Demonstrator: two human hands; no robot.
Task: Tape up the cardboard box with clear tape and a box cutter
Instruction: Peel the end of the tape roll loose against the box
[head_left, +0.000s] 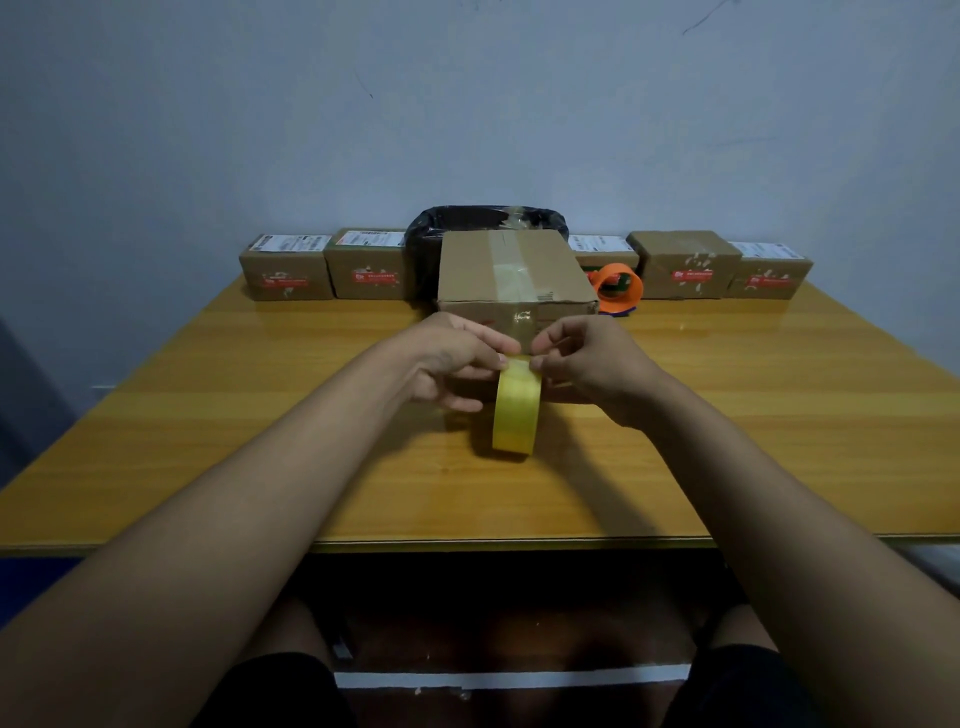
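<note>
1. The left hand (457, 361) covers the tape roll's (515, 410) left face, so its core is out of sight.
2. The cardboard box (514, 275) blocks most of the black bag (441, 228) behind it, contents unseen.
3. It also hides part of the orange tape dispenser (618, 288).
4. Labels on the small boxes (285, 267) are too small to read.
5. No box cutter shows.

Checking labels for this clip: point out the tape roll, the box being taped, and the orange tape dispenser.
tape roll (515, 415), head view, outer yellowish band
cardboard box (483, 267), head view, top face
orange tape dispenser (618, 285), head view, orange ring
</note>
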